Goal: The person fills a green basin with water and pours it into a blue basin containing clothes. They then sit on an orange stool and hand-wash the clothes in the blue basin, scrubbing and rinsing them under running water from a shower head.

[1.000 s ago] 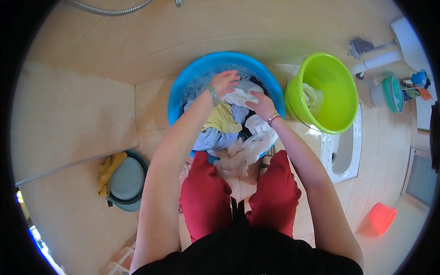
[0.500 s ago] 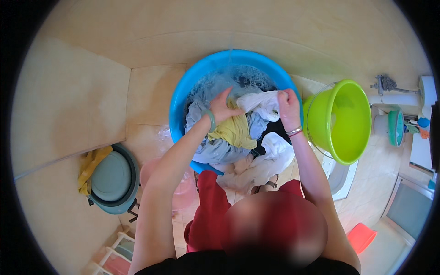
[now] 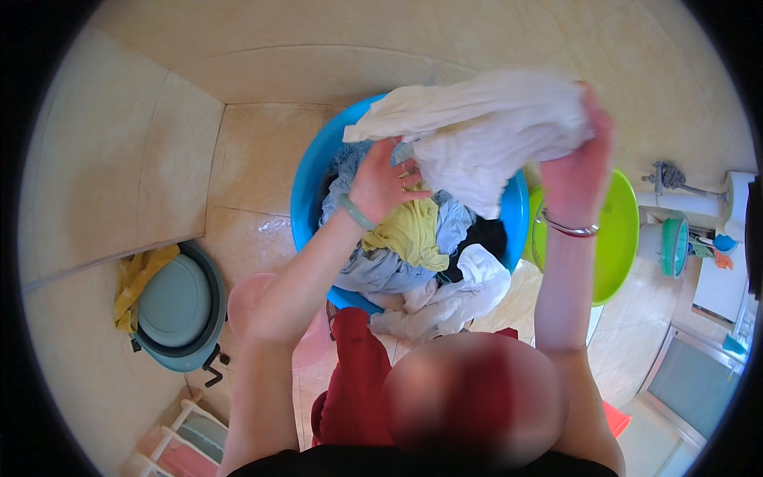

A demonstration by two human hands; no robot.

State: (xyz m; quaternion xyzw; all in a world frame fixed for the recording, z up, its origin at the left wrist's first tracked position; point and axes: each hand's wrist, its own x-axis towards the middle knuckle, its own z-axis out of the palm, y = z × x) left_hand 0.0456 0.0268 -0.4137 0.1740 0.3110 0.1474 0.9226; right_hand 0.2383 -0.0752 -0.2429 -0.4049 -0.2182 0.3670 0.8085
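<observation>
My right hand point(image 3: 579, 179) is raised above the right side of a large blue tub point(image 3: 307, 179), its fingers closed on a white garment point(image 3: 505, 119). The garment hangs leftward across the tub's far part. My left hand point(image 3: 385, 184) is over the laundry with its fingers apart, just below the garment's left end; whether it touches the cloth I cannot tell. Beneath it lies a yellow cloth point(image 3: 409, 236) among grey-blue clothes point(image 3: 381, 270) and dark fabric point(image 3: 485, 241). Another white cloth point(image 3: 477, 272) drapes over the near right rim.
A lime-green bucket point(image 3: 621, 238) stands right of the tub. On the left are a pink basin point(image 3: 250, 296) and a grey-green folding basin point(image 3: 179, 306) with a mustard cloth point(image 3: 135, 290). A white rack point(image 3: 171, 437) is at lower left. Tiled walls point(image 3: 262, 56) enclose the corner.
My right hand has lifted the white garment up and to the right, out of the tub. My left hand has shifted slightly and its fingers are off the yellow cloth.
</observation>
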